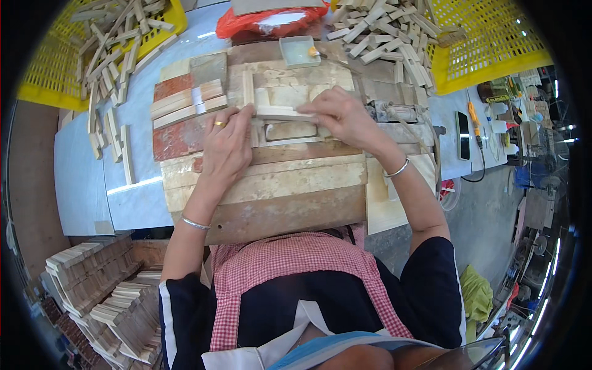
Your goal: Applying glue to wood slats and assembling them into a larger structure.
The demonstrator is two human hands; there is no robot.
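A short pale wooden strip (276,115) lies crosswise on the worn work board (271,203) in front of me. My right hand (346,118) is closed, pinching the strip's right end between thumb and fingers. At its left end, my left hand (227,143) has its fingertips pressed together on the wood; the exact grip there is partly hidden. Another wooden strip (248,86) points away from me just beyond the left fingertips. Nearer me than the held strip is a framed oblong block (290,131). Several wooden strips (185,105) lie side by side left of my left hand.
Yellow baskets (176,18) (487,46) with heaped wooden pieces stand at far left and far right. A shallow clear dish (300,52) and a red plastic bag (271,23) are at the back. A phone (462,135) lies right. Stacked wooden pieces (92,271) stand lower left.
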